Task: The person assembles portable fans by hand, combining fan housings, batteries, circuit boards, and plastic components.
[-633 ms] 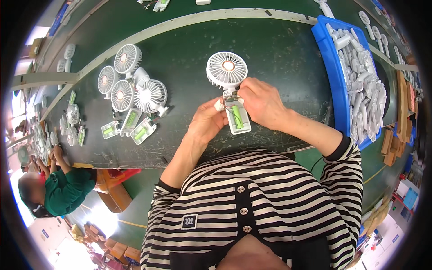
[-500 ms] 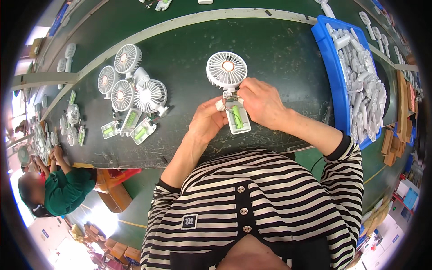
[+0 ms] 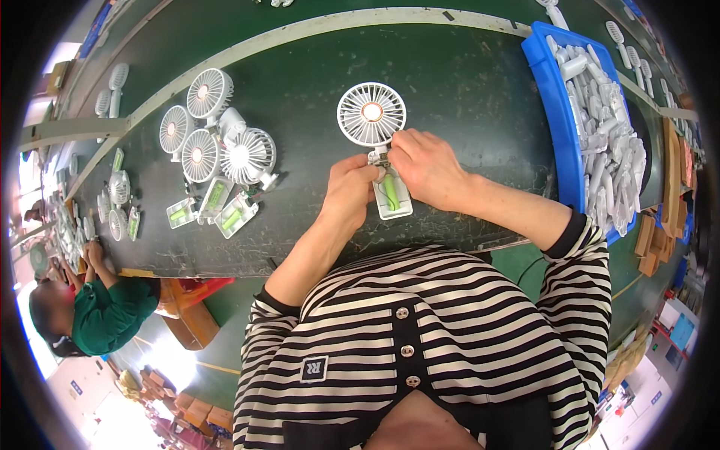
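While both hands' fingers grip a fan, tabletop stretches to the bin's edge.

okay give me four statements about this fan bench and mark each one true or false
1. The left hand and right hand both touch a white handheld fan. True.
2. The blue bin stands to the left of the hands. False: the blue bin is to their right.
3. A green battery cell lies in the fan's open handle. True.
4. The nearest group on the left has two fan heads. False: it has four fan heads.
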